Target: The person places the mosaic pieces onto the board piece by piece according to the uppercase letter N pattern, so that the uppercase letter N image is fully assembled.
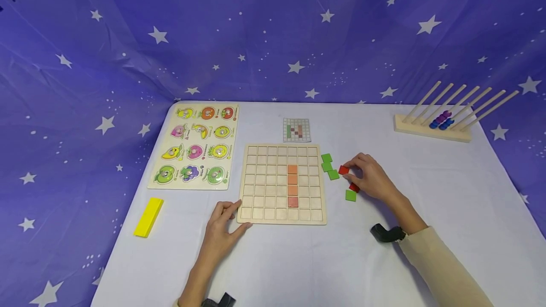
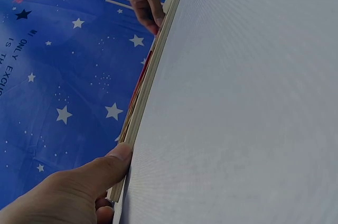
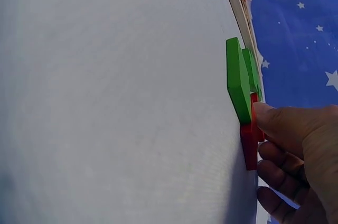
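Observation:
In the head view a wooden grid board (image 1: 260, 219) lies flat, with three orange tiles (image 1: 292, 179) and a red tile (image 1: 293, 202) in one column. My left hand (image 1: 222, 226) holds the board's near left corner, thumb on the front edge and fingers at the side. The left wrist view shows the left thumb (image 2: 120, 151) against the board's edge. To the right of the board, my right hand (image 1: 370, 178) pinches a red square tile (image 1: 343, 169) between thumb and index finger. Another red tile (image 1: 354, 187) lies under that hand, and a green tile (image 1: 350, 195) just nearer.
Several green tiles (image 1: 327, 167) lie by the board's right edge. A small pattern card (image 1: 296, 130) sits behind the board. At left are a fruit puzzle (image 1: 194, 162) and a yellow block (image 1: 149, 217). A peg stand (image 1: 431, 128) with beads stands back right.

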A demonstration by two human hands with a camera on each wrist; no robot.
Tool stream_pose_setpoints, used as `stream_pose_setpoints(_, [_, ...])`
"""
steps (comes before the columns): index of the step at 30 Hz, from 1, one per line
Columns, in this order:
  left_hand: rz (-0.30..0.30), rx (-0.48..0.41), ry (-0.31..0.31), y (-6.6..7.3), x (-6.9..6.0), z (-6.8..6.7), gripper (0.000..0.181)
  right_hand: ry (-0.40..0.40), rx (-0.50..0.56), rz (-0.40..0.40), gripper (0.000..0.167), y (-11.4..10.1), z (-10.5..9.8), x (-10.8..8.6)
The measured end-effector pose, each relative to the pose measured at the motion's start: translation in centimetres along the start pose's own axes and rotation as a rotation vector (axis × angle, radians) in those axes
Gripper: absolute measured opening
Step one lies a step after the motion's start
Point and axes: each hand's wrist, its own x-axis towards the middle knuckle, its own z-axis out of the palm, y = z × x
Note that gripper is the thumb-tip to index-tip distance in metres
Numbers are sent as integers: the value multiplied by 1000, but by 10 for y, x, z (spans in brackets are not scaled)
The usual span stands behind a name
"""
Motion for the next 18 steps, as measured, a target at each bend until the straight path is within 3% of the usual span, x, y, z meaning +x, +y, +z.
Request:
stream_pose_setpoints(5, [2,-2,0,1,0,0,64,31,9,-35,26,-7,-3,0])
stream_pose_setpoints(11, [3,2,1,1,0,0,64,71,42,-155,23,-27,-6,2])
stream_pose_setpoints(18, [-17,16,-6,2,0,-1,64,47,77,-221,25,-56,-4,6])
